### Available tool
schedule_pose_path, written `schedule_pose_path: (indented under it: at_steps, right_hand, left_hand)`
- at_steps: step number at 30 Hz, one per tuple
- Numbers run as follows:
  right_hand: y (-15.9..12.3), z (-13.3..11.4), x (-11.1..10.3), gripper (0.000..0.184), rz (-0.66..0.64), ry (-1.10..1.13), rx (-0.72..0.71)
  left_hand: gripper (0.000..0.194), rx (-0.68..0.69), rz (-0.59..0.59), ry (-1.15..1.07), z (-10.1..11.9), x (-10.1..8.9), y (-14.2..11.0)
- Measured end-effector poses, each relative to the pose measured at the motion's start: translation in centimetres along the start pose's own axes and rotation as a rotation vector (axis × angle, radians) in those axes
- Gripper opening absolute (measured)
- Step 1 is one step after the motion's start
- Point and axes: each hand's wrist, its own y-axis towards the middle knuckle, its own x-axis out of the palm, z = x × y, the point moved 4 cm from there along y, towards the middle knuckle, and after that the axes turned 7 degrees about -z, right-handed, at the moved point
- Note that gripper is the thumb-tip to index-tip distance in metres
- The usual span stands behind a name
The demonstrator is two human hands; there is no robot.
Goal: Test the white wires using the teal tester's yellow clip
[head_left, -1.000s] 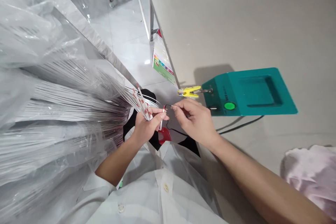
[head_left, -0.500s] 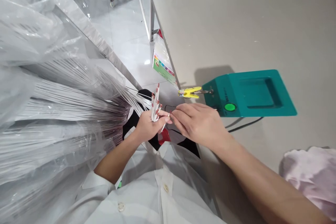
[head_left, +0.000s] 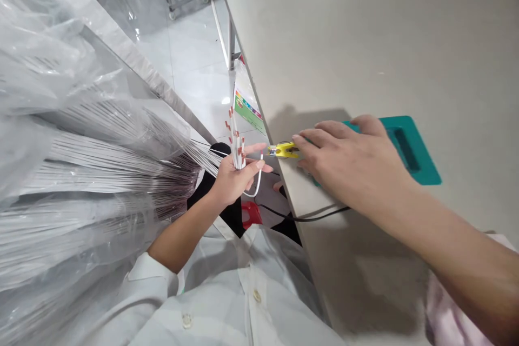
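Observation:
In the head view, my left hand [head_left: 232, 181] is closed around a bunch of white wires [head_left: 237, 143] whose stripped copper ends point up. One white wire [head_left: 258, 181] curves out of that hand, its end close to the metal tip of a yellow clip [head_left: 284, 150]. The clip juts past the table edge from a teal device [head_left: 421, 159]. My right hand [head_left: 351, 159] lies over the device, with its fingertips and thumb pinching the back end of the clip. Most of the device, including its green button, is hidden beneath that hand.
Many long white wires [head_left: 101, 143] in clear plastic lie along the left side. The grey table [head_left: 344, 38] fills the right. A black cable [head_left: 312, 219] hangs over its edge. A pink cloth [head_left: 450, 308] rests lower right, and a printed box [head_left: 247, 102] stands on the floor.
My right hand has left the wire at my left hand and moved right onto the yellow clip, covering the teal device. One wire now bends out from the bunch toward the clip.

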Motion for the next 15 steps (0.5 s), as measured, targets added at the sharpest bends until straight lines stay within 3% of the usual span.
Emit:
schedule_pose_path:
  at_steps: [8, 15]
  right_hand:
    - [1.3, 1.4, 0.9, 0.032, -0.043, -0.068, -0.178]
    - [1.3, 1.7, 0.6, 0.041, 0.005, 0.23, -0.09]
  left_hand:
    - [0.052, 0.03, 0.023, -0.009, 0.5, 0.6, 1.1]
    - [0.051, -0.006, 0.019, 0.021, 0.3, 0.7, 1.2]
